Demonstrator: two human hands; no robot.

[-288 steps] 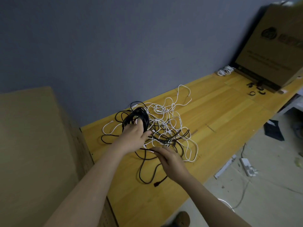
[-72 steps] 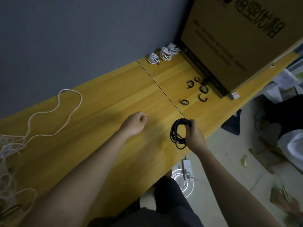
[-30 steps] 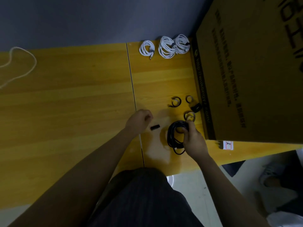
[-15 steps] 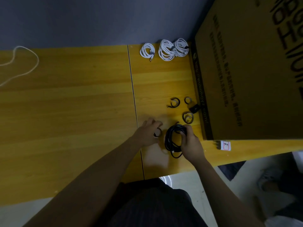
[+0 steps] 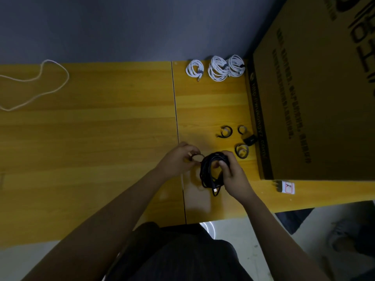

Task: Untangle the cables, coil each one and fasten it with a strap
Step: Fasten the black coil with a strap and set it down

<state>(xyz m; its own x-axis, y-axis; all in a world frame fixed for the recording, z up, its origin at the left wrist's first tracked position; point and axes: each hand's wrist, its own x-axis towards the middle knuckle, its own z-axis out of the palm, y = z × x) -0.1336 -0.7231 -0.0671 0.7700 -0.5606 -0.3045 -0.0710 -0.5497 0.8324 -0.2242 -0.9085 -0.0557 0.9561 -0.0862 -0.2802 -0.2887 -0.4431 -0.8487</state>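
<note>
Seen from above, a person's dark-clothed lap sits at the bottom of the view, with both bare forearms reaching forward over a yellow wooden table [image 5: 101,138]; the near table edge runs just behind the elbows, with pale floor below it. The right hand [image 5: 233,173] curls its fingers round a black coiled cable [image 5: 209,169], thumb through the loop; the coil is an oval held on edge just above the table near its front edge, long axis running near to far, a plug end [image 5: 215,190] hanging towards the viewer. Just to the left, the left hand [image 5: 178,159] pinches a small strap [image 5: 195,158] in curled fingers, touching the coil's side. Beyond the hands, well apart from them, four loose black straps [image 5: 226,131] lie curled on bare wood, close to a large cardboard box [image 5: 314,98] that walls off the right side. Left of the hands the tabletop is open wood; a loose white cable [image 5: 50,86] loops at far left. Against the far grey wall lie three white coiled cables [image 5: 217,68], each banded.
</note>
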